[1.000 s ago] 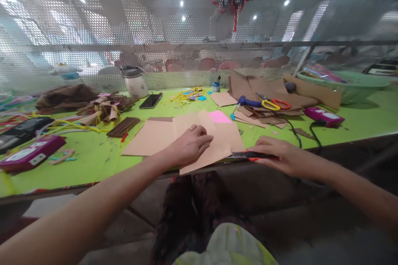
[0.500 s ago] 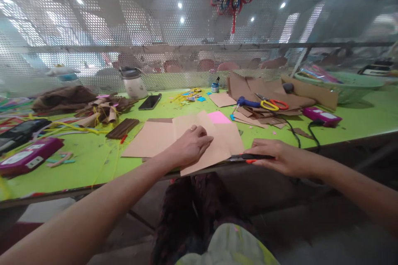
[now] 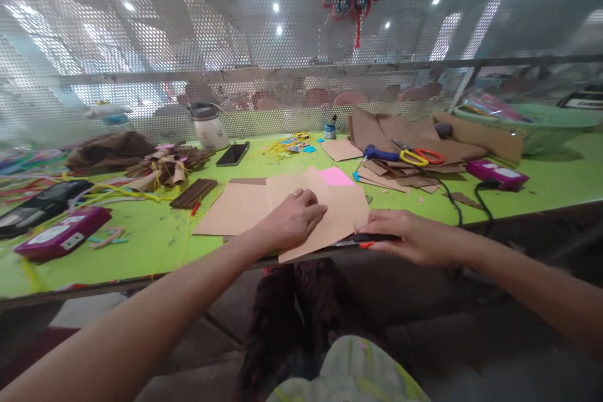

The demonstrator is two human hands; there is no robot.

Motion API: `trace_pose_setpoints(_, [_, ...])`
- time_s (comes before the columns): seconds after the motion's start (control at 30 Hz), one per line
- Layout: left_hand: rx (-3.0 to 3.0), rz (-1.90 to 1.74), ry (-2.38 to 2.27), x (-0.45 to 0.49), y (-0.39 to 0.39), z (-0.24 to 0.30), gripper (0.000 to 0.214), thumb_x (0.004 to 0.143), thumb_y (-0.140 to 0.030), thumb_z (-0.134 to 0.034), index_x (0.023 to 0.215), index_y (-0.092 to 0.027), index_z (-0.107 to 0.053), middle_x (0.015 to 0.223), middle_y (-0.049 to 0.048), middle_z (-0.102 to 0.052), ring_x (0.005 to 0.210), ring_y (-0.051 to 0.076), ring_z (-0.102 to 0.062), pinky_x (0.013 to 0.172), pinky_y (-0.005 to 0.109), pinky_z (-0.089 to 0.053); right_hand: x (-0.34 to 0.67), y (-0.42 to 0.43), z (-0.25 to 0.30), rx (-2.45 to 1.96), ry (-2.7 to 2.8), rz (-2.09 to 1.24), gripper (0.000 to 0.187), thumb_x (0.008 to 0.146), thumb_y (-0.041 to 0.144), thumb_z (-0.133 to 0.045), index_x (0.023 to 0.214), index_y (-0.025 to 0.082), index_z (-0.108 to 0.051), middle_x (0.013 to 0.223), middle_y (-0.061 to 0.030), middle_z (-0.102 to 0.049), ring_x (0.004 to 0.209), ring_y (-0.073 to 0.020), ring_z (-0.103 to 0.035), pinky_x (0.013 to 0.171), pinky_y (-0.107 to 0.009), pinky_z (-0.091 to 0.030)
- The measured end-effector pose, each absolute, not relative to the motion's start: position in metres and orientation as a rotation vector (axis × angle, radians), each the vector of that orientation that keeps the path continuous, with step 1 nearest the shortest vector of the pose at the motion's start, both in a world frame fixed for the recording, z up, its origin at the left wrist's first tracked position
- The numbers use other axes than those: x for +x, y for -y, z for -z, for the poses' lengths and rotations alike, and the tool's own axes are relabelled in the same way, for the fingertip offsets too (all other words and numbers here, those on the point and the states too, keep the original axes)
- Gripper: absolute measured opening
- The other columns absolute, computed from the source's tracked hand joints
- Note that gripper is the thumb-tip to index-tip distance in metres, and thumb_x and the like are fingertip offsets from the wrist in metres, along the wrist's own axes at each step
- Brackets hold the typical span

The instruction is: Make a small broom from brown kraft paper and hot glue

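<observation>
My left hand (image 3: 293, 221) lies on a stack of tan paper sheets (image 3: 245, 204) at the near edge of the green table (image 3: 141, 245), fingers curled and pressing the top sheet down. My right hand (image 3: 414, 237) grips a dark cutter with an orange tip (image 3: 365, 240), its point at the right edge of the tan sheets. A pink square of paper (image 3: 335, 176) peeks out behind the stack.
Scissors with yellow and red handles (image 3: 414, 156) lie on brown card scraps at the back right. A black phone (image 3: 233, 153), a white jar (image 3: 210, 127), magenta boxes (image 3: 63, 232) (image 3: 497, 174), brown strips (image 3: 194, 193) and a green basin (image 3: 541, 122) stand around. Perforated metal screen behind.
My right hand has slid the cutter a little to the left along the table edge, closer to the tan sheets. My left hand stays put.
</observation>
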State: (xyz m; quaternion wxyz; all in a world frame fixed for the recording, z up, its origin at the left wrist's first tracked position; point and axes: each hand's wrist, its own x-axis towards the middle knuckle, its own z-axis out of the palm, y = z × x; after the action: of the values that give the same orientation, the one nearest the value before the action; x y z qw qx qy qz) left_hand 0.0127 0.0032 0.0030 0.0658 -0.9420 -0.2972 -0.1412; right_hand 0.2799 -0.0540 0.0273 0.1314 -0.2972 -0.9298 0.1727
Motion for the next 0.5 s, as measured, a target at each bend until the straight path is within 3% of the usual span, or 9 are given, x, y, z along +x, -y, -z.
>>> trace_pose_setpoints(0.5, [-2.822,0.372,0.882,0.013,-0.002,-0.003,0.038,0.098,-0.031,-0.029,0.114,-0.02,-0.062,0.101,0.011,-0.054,0.094,0.022,-0.048,0.085,0.037,-0.039,0.257,0.064,-0.03,-0.845,2.733,-0.558,0.03,0.095,0.033,-0.044,0.114,0.017,-0.063,0.097,-0.01,-0.061,0.087,-0.0195,-0.056,0.078,-0.032,-0.044])
